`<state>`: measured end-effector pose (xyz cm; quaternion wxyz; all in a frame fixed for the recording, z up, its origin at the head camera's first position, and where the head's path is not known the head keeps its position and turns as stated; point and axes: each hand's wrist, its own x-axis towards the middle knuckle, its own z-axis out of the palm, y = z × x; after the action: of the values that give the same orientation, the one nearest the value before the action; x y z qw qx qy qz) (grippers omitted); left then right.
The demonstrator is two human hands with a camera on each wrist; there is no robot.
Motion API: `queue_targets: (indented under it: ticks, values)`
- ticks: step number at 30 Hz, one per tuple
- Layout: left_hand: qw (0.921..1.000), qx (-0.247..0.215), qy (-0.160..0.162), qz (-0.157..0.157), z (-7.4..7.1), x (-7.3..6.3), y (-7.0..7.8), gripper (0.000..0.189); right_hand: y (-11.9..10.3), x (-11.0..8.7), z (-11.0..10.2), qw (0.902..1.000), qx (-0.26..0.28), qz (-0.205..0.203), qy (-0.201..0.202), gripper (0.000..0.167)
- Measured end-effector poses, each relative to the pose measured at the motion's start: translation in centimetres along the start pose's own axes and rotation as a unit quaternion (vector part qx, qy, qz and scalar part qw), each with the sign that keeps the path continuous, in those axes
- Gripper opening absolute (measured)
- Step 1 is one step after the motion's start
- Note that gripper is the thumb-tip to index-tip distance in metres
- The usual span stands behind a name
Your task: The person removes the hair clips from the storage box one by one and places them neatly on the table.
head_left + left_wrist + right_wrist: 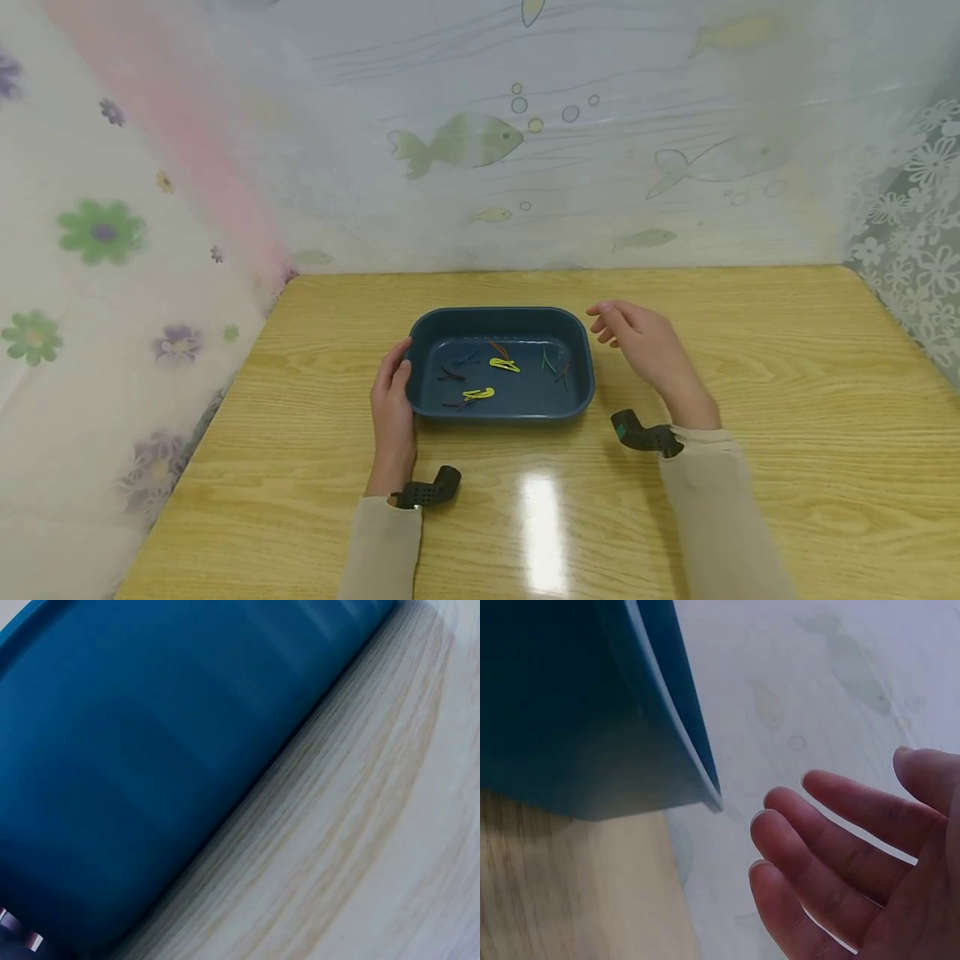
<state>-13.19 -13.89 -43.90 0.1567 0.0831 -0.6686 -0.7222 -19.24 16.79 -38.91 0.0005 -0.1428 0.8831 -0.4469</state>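
A dark blue rectangular basin [501, 414] stands on the table. In it lie two yellow snap hair clips [504, 365] and several thin coloured strips that look like hairpins, among them green ones [548, 360], dark ones [452, 375] and an orange one [498, 350]. My left hand [392, 408] rests along the basin's outer left wall, thumb by the rim; its fingers are out of sight in the left wrist view, where the blue wall [165, 735] fills much of the frame. Right of the basin, my right hand [641, 342] hangs apart from it, fingers loosely bent, holding nothing.
The wood-grain table [787, 375] reaches back to a fish-printed curtain [585, 183]. A flowered curtain [97, 333] runs along the left side and a white lace-patterned one [918, 217] along the right. Each wrist bears a black camera mount [637, 432].
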Motion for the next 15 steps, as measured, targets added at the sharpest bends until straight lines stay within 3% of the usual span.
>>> queue_targets:
  ticks: [15]
  values:
    - [1.0000, -0.002, -0.001, 0.000, 0.0, 0.0, 0.0, 0.034, -1.7, 0.2, 2.3, 0.9982, -0.027, -0.004, -0.054, 0.040]
